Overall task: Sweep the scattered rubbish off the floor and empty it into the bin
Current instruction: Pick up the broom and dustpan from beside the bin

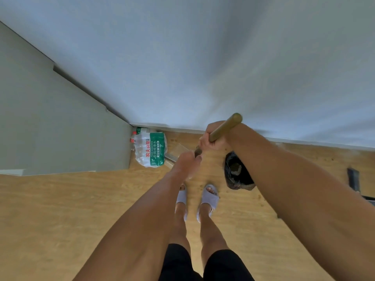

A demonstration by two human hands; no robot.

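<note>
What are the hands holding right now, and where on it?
Both grip a wooden broom handle: right hand near its top end, left hand lower on the shaft.

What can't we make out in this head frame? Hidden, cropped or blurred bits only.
Head view only:
- Broom head: hidden; only the wooden handle shows, gripped by the right hand and left hand.
- Bin: its right side is covered by the right forearm; contents are too dark to tell.
- Dark object at the right: partly hidden by the forearm, unidentifiable.
- Crumbs on the floor: too small to identify.
</note>
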